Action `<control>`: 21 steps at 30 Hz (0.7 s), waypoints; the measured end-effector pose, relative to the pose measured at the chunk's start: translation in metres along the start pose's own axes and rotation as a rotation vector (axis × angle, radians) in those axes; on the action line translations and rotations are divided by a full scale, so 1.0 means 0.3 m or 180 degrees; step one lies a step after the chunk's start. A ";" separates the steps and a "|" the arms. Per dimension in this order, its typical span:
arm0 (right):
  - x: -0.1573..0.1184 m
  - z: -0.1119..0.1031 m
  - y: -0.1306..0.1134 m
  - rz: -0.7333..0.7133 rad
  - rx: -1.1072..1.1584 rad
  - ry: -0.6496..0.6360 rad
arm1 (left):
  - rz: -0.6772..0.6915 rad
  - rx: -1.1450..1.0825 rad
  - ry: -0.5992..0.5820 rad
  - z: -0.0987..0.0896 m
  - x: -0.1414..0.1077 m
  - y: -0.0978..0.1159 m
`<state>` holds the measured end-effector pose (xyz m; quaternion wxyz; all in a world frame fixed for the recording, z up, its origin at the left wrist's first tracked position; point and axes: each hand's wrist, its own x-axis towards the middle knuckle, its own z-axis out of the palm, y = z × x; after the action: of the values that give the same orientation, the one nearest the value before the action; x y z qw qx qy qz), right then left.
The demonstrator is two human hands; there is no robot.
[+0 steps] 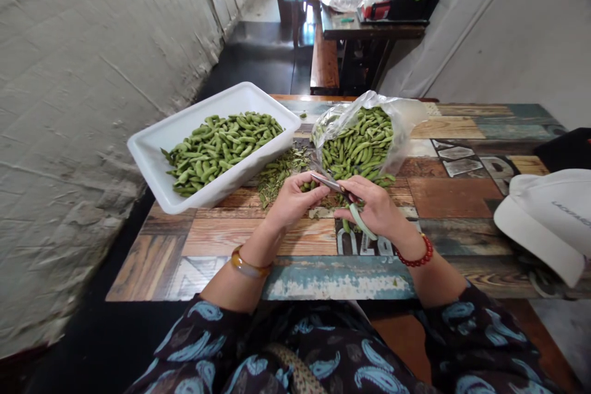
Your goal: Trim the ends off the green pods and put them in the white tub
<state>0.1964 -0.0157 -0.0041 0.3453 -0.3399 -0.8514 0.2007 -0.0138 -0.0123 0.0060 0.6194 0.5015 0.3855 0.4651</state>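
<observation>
Scissors (331, 183) in right fingers (359, 186), pod (305, 186) (probably) in left fingers (316, 197).

pod tub (217, 189): 1 | pod bag (404, 120): 1 | scissors (330, 182): 1 | cap (547, 215): 1

Letter D (501, 166) on tabletop (447, 197), blurred lettering (571, 212) on cap (538, 209)

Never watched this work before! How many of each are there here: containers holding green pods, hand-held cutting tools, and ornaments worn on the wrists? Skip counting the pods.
Containers: 2 (white plastic tub, clear plastic bag)
Cutting tools: 1 (scissors, held in the right hand)
Wrist ornaments: 2 (amber-coloured bangle, red bead bracelet)
Total: 5
</observation>
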 end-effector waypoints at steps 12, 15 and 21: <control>0.000 0.010 0.014 0.0255 -0.0253 0.0483 | -0.0374 -0.1110 0.0537 0.002 0.016 0.021; 0.000 0.015 0.013 0.0171 -0.0162 0.0423 | -0.0392 -0.1337 0.0480 0.001 0.019 0.027; -0.001 0.024 0.011 0.0133 -0.0091 0.0267 | -0.0408 -0.1442 0.0376 0.014 0.016 0.017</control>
<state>0.1927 -0.0143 -0.0109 0.3715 -0.3706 -0.8317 0.1812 -0.0093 -0.0085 0.0117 0.7207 0.2961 0.3380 0.5279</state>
